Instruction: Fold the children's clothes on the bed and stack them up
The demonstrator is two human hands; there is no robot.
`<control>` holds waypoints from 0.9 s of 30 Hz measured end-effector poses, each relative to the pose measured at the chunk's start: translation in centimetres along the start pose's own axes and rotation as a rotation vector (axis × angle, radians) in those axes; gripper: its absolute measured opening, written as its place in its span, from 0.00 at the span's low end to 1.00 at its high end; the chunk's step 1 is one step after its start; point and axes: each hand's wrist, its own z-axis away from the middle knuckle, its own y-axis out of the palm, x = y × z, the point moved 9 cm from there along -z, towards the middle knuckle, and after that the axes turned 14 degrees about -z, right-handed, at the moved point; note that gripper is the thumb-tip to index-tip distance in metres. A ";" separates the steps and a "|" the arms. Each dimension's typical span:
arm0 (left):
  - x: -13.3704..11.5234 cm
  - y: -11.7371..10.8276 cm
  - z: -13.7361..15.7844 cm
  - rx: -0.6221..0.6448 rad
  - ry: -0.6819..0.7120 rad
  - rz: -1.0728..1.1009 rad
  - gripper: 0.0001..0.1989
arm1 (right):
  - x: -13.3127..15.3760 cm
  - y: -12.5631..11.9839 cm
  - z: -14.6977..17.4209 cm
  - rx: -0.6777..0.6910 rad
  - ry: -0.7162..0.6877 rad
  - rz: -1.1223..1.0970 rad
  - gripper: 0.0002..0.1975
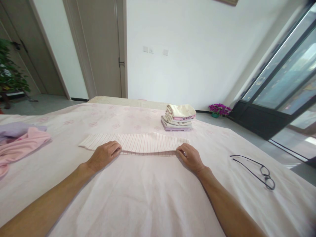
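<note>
A striped garment, white with thin pink lines, lies folded into a long strip across the pale pink sheet. I cannot tell what kind of garment it is. My left hand pinches its near edge left of the middle, fingers curled. Near the right end, my right hand grips the same edge between thumb and fingers. Between the hands the upper layer's edge sags a little, and a strip of the lower layer shows beneath it. Just behind the garment's right end stands a stack of folded clothes.
Black-framed glasses lie on the bed sheet to the right. Loose pink clothing and a lilac cloth are heaped at the left. Purple flowers stand on the floor beyond the bed, near a dark-framed glass door.
</note>
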 end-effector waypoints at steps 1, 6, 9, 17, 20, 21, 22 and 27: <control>-0.1 0.0 0.0 -0.001 0.007 -0.003 0.08 | -0.1 -0.2 0.1 -0.029 -0.002 0.009 0.07; -0.7 0.3 -0.1 0.044 0.069 -0.019 0.08 | 0.4 0.9 0.2 0.081 -0.036 0.009 0.08; -0.6 0.5 -0.1 0.061 0.066 -0.023 0.08 | 0.6 1.1 0.1 0.085 -0.036 0.017 0.09; -0.5 0.4 -0.1 0.043 0.068 0.006 0.09 | 0.1 1.5 0.4 0.135 -0.064 0.035 0.12; -0.4 0.6 0.1 0.080 0.067 0.024 0.10 | 0.0 1.5 0.5 0.148 -0.054 0.029 0.13; -0.3 0.6 0.2 0.094 0.058 0.032 0.10 | 0.0 1.5 0.5 0.156 -0.050 0.023 0.14; 0.0 0.7 0.3 0.106 0.042 0.040 0.10 | 0.0 1.4 0.6 0.163 -0.047 0.017 0.14; 3.1 1.0 1.0 0.141 -0.160 0.019 0.14 | -0.5 1.0 0.7 0.168 -0.028 -0.050 0.14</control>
